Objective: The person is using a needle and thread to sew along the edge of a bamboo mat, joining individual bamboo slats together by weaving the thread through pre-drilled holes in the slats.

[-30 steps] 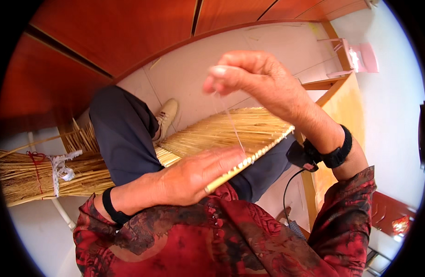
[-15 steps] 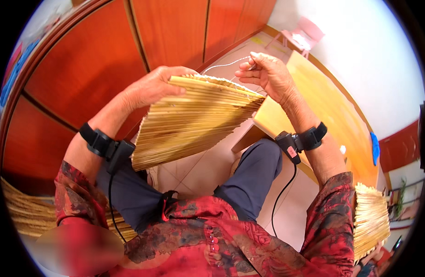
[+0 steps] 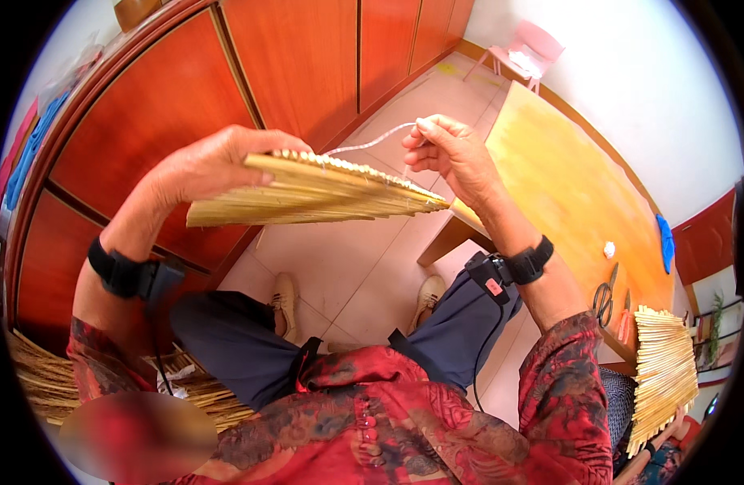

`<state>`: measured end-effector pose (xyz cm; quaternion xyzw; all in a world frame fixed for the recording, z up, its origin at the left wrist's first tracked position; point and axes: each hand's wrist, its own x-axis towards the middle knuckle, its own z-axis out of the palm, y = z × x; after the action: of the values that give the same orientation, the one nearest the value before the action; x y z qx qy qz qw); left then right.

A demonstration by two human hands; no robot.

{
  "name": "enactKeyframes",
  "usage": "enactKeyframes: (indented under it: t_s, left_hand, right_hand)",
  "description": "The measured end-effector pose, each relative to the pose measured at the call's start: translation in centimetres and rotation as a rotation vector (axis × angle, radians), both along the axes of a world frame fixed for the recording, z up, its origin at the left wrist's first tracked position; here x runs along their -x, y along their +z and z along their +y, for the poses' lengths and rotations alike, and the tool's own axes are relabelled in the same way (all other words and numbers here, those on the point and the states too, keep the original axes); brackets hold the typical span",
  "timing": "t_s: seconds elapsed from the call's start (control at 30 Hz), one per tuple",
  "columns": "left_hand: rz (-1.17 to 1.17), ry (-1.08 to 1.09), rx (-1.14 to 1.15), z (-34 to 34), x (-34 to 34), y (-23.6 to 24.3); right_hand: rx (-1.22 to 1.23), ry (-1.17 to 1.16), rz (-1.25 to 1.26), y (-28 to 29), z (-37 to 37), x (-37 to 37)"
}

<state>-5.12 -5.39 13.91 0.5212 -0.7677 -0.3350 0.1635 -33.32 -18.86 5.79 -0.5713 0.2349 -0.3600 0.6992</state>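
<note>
L hand (image 3: 218, 163) is clamping a flat yellow straw-stalk panel (image 3: 332, 191) aloft over pale floor tiles (image 3: 340, 275); R hand (image 3: 454, 155) is pinching a thin white cord (image 3: 370, 145) running to its edge. Prob. edge-stitching; next pull's needing steady panel, even tension.

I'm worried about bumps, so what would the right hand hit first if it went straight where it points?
Beyond the white string at its fingertips, the right hand would probably meet the red cabinet, up and to the left. How far away that is, the picture doesn't clearly show.
</note>
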Motion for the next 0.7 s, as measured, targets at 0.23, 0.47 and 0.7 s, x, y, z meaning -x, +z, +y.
enactKeyframes:
  t_s: [0.23, 0.47, 0.7]
  left_hand:
    - [0.03, 0.077, -0.03, 6.6, 0.1, -3.1]
    - [0.113, 0.122, -0.333, 8.5, -2.2, -1.7]
    - [0.107, -0.197, -0.203, 8.1, 1.2, -3.6]
  right_hand:
    - [0.424, 0.11, 0.464, 0.6, 2.4, 5.1]
    - [0.676, 0.118, 0.469, 1.0, 3.5, 0.9]
    - [0.998, 0.239, 0.707, 1.9, 1.8, 7.1]
